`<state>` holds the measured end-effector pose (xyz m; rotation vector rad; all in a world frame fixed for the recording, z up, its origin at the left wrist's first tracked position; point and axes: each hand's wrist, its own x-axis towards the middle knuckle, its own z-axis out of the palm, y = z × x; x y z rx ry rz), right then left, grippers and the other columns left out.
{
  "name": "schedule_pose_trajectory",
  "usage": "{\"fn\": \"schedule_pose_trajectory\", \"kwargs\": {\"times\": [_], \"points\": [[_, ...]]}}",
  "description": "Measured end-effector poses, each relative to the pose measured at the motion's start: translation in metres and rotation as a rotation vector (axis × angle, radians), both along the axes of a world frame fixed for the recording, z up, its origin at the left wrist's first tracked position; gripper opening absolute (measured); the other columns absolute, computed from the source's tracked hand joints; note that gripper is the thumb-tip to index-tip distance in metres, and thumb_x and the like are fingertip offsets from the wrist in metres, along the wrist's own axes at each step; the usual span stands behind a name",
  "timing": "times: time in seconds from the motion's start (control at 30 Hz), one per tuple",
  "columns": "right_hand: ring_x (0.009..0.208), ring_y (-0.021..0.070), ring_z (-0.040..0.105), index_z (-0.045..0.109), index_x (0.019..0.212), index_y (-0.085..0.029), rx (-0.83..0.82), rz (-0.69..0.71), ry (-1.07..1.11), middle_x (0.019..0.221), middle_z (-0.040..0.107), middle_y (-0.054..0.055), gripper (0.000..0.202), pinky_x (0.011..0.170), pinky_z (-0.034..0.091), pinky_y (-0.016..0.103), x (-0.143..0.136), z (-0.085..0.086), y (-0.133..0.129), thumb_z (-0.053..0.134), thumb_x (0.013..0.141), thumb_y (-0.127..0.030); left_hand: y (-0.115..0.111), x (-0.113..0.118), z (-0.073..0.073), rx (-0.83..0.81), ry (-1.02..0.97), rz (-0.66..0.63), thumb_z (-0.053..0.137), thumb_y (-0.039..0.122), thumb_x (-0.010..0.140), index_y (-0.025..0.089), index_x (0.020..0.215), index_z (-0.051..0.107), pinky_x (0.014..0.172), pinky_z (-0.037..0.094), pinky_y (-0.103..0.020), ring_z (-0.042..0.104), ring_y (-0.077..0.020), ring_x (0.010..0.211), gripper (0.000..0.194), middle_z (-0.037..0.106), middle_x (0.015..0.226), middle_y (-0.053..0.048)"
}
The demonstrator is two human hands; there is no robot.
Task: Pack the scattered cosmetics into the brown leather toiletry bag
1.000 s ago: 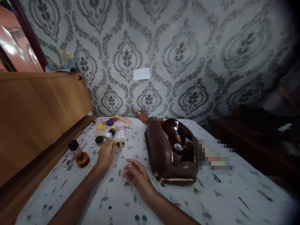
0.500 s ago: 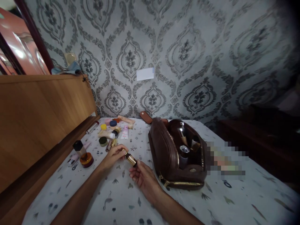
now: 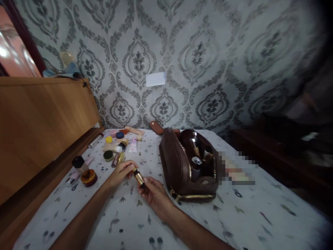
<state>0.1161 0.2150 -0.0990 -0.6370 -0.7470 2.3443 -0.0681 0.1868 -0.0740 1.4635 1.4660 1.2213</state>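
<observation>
The bag [image 3: 179, 163] stands on the cloth [image 3: 255, 222]. From it, a bottle [image 3: 139, 178] is at nine o'clock, a tube [image 3: 133, 145] at ten.

Single head-worn view, looking forward and down, printed cloth [image 3: 132, 215] close below, patterned wall [image 3: 173, 52] beyond

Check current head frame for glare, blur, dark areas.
Head view: glare on the glossy reddish panel, upper left; head view: right edge dark and blurred; head view: pixelated patch right of the brown bag; head view: gold-and-black container clear in shape, markings unreadable.
</observation>
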Motion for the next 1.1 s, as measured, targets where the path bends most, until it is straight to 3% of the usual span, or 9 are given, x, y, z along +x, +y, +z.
{"fn": "schedule_pose_trajectory", "kwargs": {"times": [0.17, 0.43, 0.7, 0.97, 1.1], "points": [[0.051, 0.01, 0.062, 0.058, 0.076, -0.015, 0.018, 0.01, 0.033, 0.065, 0.071, 0.005, 0.054, 0.049, 0.042, 0.017, -0.001, -0.007, 0.0, 0.092, 0.05, -0.048, 0.0, -0.002, -0.001, 0.009, 0.05, 0.005, 0.055, 0.056, 0.086, 0.016, 0.088, 0.067, 0.053, 0.035, -0.024, 0.046, -0.0119, 0.053, 0.042, 0.053, 0.059, 0.003], [0.052, 0.0109, 0.063, 0.057, 0.078, -0.017, 0.079, 0.003, 0.036, 0.064, 0.067, -0.002, 0.051, 0.048, 0.039, 0.018, 0.0, -0.013, 0.002, 0.093, 0.049, -0.04, 0.005, -0.005, -0.009, -0.038, 0.071, 0.024, 0.054, 0.059, 0.085, 0.016, 0.076, 0.064, 0.045, 0.027, -0.022, 0.038, -0.0092, 0.043, 0.045, 0.046, 0.048, 0.005], [0.053, 0.0084, 0.063, 0.059, 0.079, -0.016, 0.063, -0.013, -0.039, 0.067, 0.068, -0.003, 0.053, 0.055, 0.044, 0.018, -0.001, -0.004, 0.001, 0.093, 0.047, -0.04, 0.003, -0.001, 0.0, -0.008, -0.015, 0.02, 0.057, 0.053, 0.085, 0.014, 0.084, 0.067, 0.05, 0.03, -0.023, 0.042, -0.0088, 0.048, 0.04, 0.052, 0.057, 0.003], [0.055, 0.0089, 0.063, 0.06, 0.079, -0.015, 0.075, -0.007, -0.028, 0.071, 0.067, -0.002, 0.048, 0.053, 0.043, 0.018, 0.0, -0.005, 0.001, 0.092, 0.051, -0.038, 0.0, -0.005, -0.001, 0.011, -0.103, -0.011, 0.056, 0.054, 0.087, 0.015, 0.097, 0.065, 0.05, 0.034, -0.022, 0.046, -0.0098, 0.052, 0.041, 0.053, 0.06, 0.003], [0.055, 0.0085, 0.062, 0.06, 0.079, -0.016, 0.078, 0.0, -0.038, 0.07, 0.067, -0.003, 0.048, 0.055, 0.045, 0.019, -0.001, -0.004, 0.001, 0.092, 0.051, -0.038, 0.0, -0.006, -0.003, 0.013, -0.101, -0.012, 0.058, 0.055, 0.086, 0.015, 0.09, 0.063, 0.048, 0.034, -0.022, 0.046, -0.0095, 0.051, 0.04, 0.052, 0.059, 0.003]]}}
